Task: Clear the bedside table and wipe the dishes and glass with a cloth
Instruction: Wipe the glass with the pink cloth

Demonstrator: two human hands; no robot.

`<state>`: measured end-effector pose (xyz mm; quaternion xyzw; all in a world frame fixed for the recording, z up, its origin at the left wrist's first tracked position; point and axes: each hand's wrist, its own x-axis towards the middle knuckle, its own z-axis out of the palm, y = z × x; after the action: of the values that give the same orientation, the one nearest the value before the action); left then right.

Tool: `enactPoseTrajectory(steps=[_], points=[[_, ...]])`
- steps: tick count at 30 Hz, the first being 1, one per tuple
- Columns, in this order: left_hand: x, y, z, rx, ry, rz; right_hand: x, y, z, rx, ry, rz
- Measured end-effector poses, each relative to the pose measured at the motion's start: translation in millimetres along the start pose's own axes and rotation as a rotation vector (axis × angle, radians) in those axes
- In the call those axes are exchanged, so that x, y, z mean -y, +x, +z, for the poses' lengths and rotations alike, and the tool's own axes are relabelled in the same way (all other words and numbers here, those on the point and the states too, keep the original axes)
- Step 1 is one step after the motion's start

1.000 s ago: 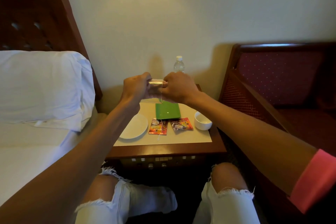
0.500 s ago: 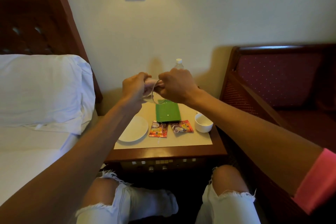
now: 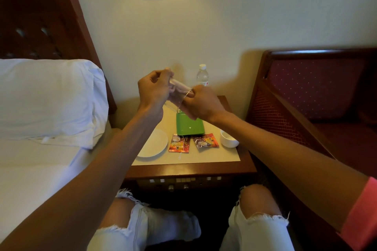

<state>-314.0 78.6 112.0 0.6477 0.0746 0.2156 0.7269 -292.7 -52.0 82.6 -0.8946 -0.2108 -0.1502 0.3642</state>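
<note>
Two hands hold the glass (image 3: pixel 177 87) sideways above the desk (image 3: pixel 183 160): left hand (image 3: pixel 153 90) curled round its base, right hand (image 3: pixel 202 105) pinching its rim.

No word or number can be read here with certainty. Two sachets lie near the front edge of the table (image 3: pixel 204 169). The left sachet (image 3: pixel 179 143) is red and orange, with a picture of a cup and some yellow print, but the letters are too small and too blurred to read. The right sachet (image 3: pixel 206 142) is darker, also with a cup picture, and its print is not legible either. The water bottle (image 3: pixel 202 75) at the back edge carries a pale label with a small red mark; no brand name can be read on it.
</note>
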Motion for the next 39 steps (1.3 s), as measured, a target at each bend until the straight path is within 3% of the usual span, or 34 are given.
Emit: enactPoseTrajectory(steps=[2,4,7,10,13,16,21,26,28,35,39], points=[[2,2,-2,0.035,-0.110,0.058,5,-3,8,0.201,0.406,0.301],[12,3,-7,0.094,-0.201,-0.005,4,-3,4,0.321,0.521,0.370],[31,6,-17,0.268,-0.118,-0.322,-2,1,-2,0.253,0.247,0.211],[39,4,-22,0.345,0.047,-0.480,-10,0,0,0.191,0.066,0.071],[39,3,-22,0.324,0.046,-0.474,-18,-4,2,0.179,0.006,0.004],[39,12,-27,0.187,-0.030,-0.401,-20,-8,1,0.132,-0.011,-0.038],[36,26,-47,0.026,-0.214,-0.392,-22,-3,-12,0.185,0.018,0.028],[44,30,-60,0.145,-0.337,-0.484,-17,3,-17,0.273,0.386,0.280],[43,22,-54,0.149,-0.356,-0.464,-15,3,-13,0.278,0.427,0.296],[47,8,-32,0.252,-0.383,-0.475,-8,4,2,0.168,0.592,0.391],[50,4,-28,0.332,-0.417,-0.496,-10,8,-5,0.128,0.854,0.612]])
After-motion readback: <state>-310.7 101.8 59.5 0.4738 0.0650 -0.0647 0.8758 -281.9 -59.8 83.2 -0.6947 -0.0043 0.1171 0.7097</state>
